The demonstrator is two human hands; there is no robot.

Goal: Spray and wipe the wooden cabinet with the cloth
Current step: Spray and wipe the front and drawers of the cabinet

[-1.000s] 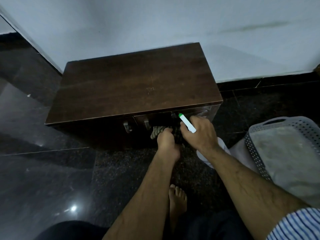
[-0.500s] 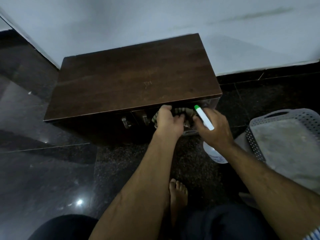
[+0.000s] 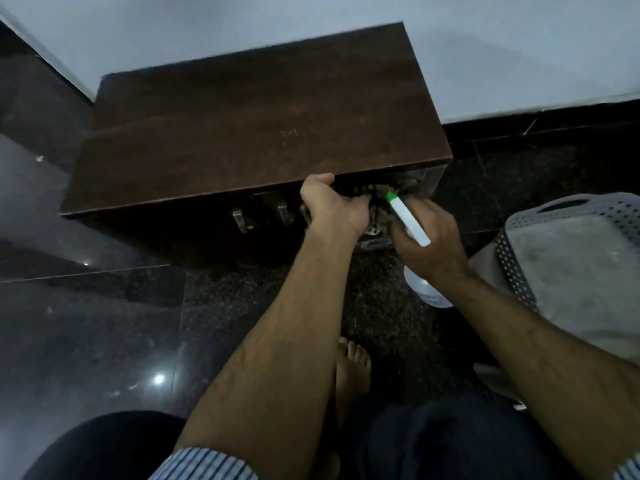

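1. Wooden cabinet (image 3: 256, 133) fills the upper centre of the frame, against the wall, with 2 metal handles on its front.
2. Cloth (image 3: 379, 211) is at centre frame, bunched against the cabinet front just under the top edge. Left hand (image 3: 332, 206) has its fingers curled round it, pressing it to the wood.
3. Right hand (image 3: 429, 237), centre right, is wrapped tight round the spray bottle (image 3: 408, 220), green nozzle aimed at the front panel beside the cloth.
4. Judgement: cloth is soft, light and crumples, so hold it as a wad in the palm. Bottle is rigid, best gripped at the neck. Cabinet looks heavy and unlikely to shift under wiping.
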